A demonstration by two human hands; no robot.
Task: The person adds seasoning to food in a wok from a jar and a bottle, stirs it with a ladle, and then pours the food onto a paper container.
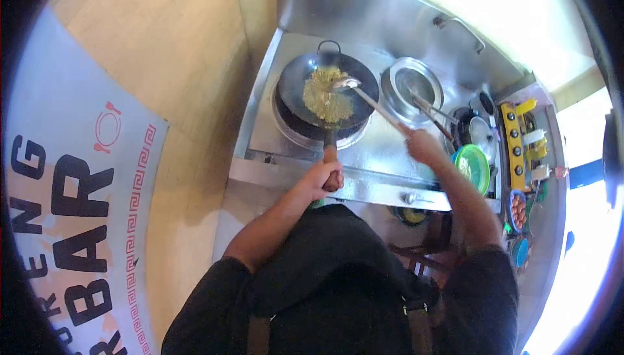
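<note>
While the left hand (325, 178) grips its handle (330, 138), one wok (294, 87): probably heavy, rigid, best held there; one long-handled ladle (377, 105), clasped by the right hand (426, 147): likely light, stiff.

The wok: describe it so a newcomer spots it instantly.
Find the steel stove, then its left side. The dark wok sits there, its near handle gripped by the person's left hand. Unlike the silvery vessel to its right, it is black inside and holds loose yellowish food.
</note>
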